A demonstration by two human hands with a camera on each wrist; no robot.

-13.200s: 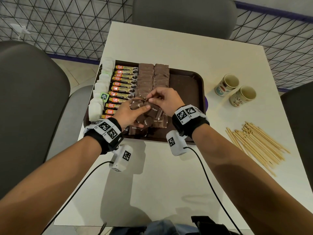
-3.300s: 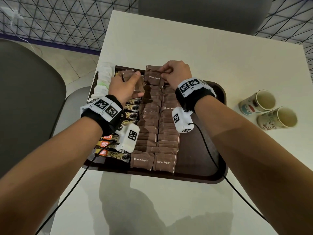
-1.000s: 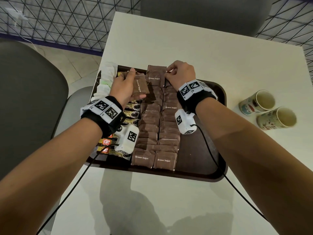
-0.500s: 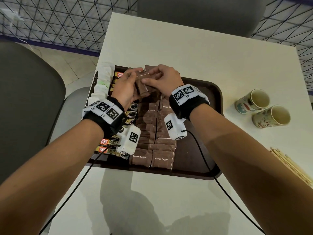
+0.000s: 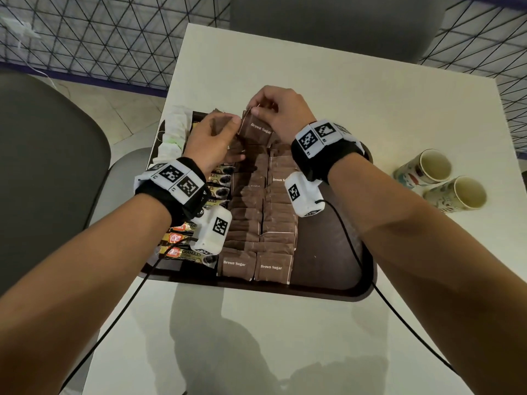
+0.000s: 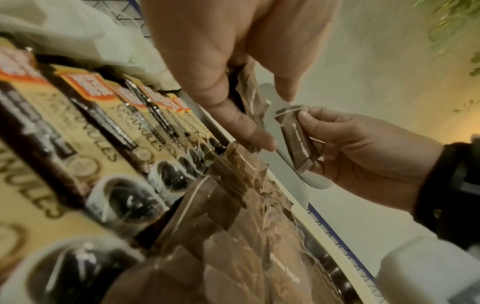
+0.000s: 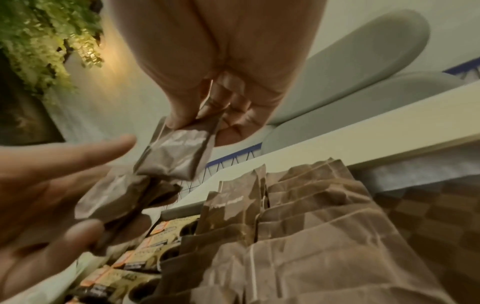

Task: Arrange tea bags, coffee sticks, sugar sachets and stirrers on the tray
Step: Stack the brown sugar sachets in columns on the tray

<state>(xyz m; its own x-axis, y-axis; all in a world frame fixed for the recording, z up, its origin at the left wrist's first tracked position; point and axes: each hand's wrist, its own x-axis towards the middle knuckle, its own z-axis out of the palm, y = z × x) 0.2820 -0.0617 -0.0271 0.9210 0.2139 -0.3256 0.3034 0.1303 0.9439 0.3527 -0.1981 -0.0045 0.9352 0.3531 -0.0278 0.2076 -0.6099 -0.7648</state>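
A dark brown tray [image 5: 336, 252] holds white tea bags [image 5: 174, 132] at its left edge, a column of coffee sticks [image 5: 185, 252], and two columns of overlapping brown sugar sachets [image 5: 273, 266]. Over the tray's far end my right hand [image 5: 253, 109] pinches one brown sugar sachet [image 5: 258, 132] by its top edge, thumb against fingers [image 7: 182, 121]. The sachet [image 7: 176, 152] hangs clear of the rows. Just to its left, my left hand [image 5: 228, 126] grips a small bunch of sachets [image 7: 116, 197] between thumb and fingers. No stirrers are in view.
Two paper cups [image 5: 427, 166] [image 5: 462, 195] stand on the white table [image 5: 342, 81] right of the tray. The tray's right third is bare. Grey chairs sit to the left [image 5: 42, 166] and beyond the table. Wrist-camera cables trail across the near table.
My right hand has drawn one sachet away from the bunch in my left hand and raised it over the tray's far end. My left hand has stayed in place.
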